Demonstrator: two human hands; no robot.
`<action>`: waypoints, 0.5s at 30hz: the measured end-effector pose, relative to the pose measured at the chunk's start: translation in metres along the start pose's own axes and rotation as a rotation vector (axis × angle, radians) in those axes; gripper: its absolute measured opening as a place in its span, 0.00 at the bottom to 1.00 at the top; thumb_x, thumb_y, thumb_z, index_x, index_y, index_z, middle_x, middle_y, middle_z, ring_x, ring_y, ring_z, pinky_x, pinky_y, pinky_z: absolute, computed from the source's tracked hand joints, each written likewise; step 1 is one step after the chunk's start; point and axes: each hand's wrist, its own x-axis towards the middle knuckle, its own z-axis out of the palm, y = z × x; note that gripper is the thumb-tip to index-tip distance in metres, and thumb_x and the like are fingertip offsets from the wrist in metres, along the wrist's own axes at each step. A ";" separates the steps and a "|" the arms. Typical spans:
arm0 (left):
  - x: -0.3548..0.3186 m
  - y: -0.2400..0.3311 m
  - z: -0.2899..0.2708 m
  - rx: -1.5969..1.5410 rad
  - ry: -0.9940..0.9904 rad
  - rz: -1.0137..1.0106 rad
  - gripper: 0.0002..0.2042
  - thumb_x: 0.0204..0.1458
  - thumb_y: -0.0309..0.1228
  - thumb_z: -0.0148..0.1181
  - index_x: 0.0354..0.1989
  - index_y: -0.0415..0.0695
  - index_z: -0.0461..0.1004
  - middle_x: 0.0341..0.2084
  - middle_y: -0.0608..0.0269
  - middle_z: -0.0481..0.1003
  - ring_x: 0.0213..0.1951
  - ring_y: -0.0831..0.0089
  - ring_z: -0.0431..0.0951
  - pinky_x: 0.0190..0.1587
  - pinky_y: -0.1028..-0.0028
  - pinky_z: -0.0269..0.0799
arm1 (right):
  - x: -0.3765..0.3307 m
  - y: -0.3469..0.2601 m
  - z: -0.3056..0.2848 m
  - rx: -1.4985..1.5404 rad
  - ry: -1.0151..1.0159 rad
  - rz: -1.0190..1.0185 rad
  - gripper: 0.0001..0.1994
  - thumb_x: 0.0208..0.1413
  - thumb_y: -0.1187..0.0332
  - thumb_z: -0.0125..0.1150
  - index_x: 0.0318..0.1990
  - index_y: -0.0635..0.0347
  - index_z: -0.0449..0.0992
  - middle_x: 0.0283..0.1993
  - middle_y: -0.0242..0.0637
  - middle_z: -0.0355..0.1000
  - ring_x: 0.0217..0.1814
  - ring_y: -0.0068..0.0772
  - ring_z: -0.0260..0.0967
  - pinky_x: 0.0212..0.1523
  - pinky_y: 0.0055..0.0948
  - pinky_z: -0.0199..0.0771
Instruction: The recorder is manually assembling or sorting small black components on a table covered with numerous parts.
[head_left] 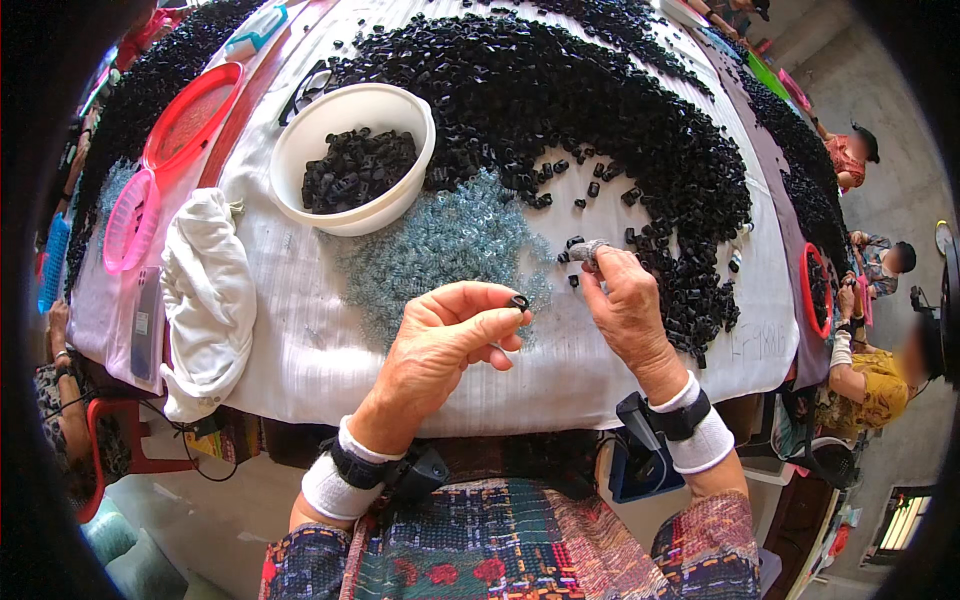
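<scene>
My left hand [432, 345] is closed in a pinch, with a small black plastic part [518, 302] between thumb and forefinger. A round opening shows in that part. To its right, my right hand [628, 300] has its fingers bent together at the edge of the black pieces. A grey cover [590, 252] wraps one of its fingertips. Whether a piece is between those fingers is hidden. Loose black parts [573, 243] lie right beside the fingertips. Beyond my left hand spreads a heap of small clear bluish pieces [440, 255].
A large pile of black parts [520, 85] covers the far table. The white bowl [290, 170] holds more of them. A bunched white cloth [208, 300] lies at left, near red [236, 85] and pink baskets [154, 225]. Several people sit around neighbouring tables.
</scene>
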 end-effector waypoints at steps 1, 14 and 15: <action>0.000 0.000 0.000 0.001 0.001 0.001 0.11 0.51 0.26 0.60 0.42 0.36 0.73 0.33 0.54 0.77 0.31 0.74 0.78 0.29 0.78 0.76 | 0.000 0.002 0.002 -0.031 -0.035 -0.026 0.11 0.43 0.78 0.58 0.36 0.65 0.69 0.33 0.45 0.69 0.37 0.47 0.67 0.38 0.38 0.70; -0.002 -0.003 0.004 0.044 0.030 0.011 0.09 0.51 0.24 0.60 0.41 0.38 0.74 0.33 0.53 0.77 0.29 0.73 0.78 0.28 0.77 0.76 | -0.009 -0.001 0.009 -0.154 0.018 -0.124 0.10 0.45 0.80 0.57 0.37 0.66 0.70 0.31 0.43 0.71 0.32 0.42 0.71 0.33 0.34 0.72; -0.003 -0.004 0.005 0.064 0.041 0.018 0.09 0.51 0.24 0.60 0.41 0.38 0.74 0.33 0.53 0.77 0.29 0.73 0.78 0.28 0.77 0.76 | -0.011 -0.003 0.009 -0.008 0.042 -0.057 0.10 0.45 0.81 0.57 0.37 0.67 0.70 0.32 0.45 0.70 0.33 0.45 0.70 0.34 0.34 0.72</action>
